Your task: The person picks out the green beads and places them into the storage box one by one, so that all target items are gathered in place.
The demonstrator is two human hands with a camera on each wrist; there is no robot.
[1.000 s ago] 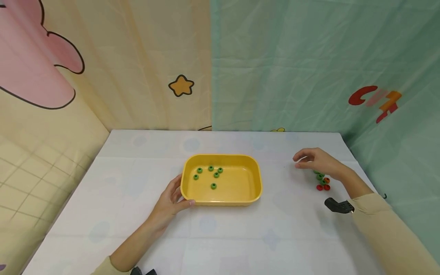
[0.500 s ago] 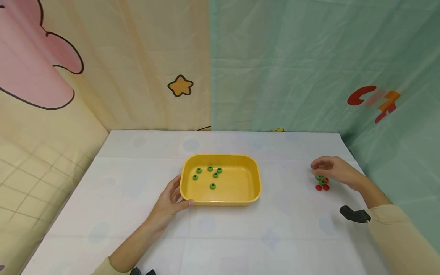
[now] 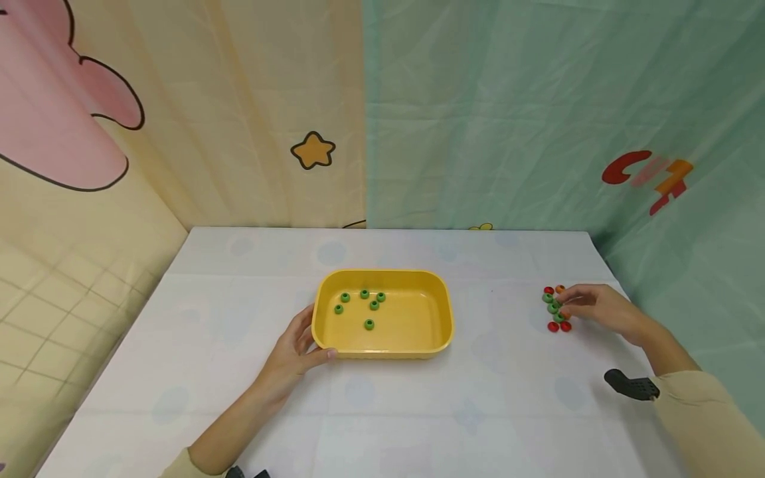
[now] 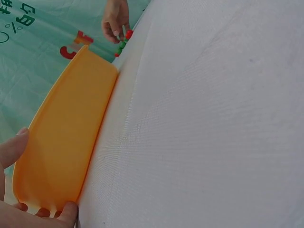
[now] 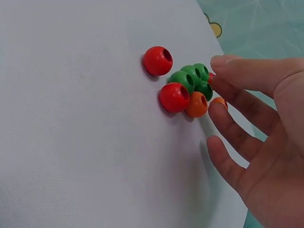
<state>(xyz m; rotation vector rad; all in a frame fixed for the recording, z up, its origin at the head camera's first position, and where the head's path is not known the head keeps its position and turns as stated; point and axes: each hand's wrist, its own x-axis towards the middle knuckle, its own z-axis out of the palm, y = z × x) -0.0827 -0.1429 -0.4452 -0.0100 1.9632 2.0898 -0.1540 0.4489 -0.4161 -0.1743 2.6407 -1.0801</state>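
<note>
My left hand [image 3: 288, 358] grips the left end of a yellow tray [image 3: 418, 328], thumb over the front left corner and fingers along the side. Several green beads [image 3: 369, 324] lie inside it, mostly toward the left. At the right, my right hand [image 3: 609, 312] hovers at a cluster of beads, its thumb and fingers parted. In the right wrist view the cluster shows green beads [image 5: 182, 80], red beads [image 5: 174, 97] and orange beads [image 5: 196, 105]. The fingertips are close beside the green ones; whether they touch is unclear, and no bead is seen held.
A white patterned cloth covers the table [image 3: 382, 418]. Behind it hang a cream curtain [image 3: 251, 119] and a green curtain [image 3: 478, 119]; the green one also runs along the right side. A stretch of tabletop separates tray and loose beads.
My right hand has moved right and toward me, down beside the bead cluster, uncovering the beads at its far end. My left hand and the tray stay in place.
</note>
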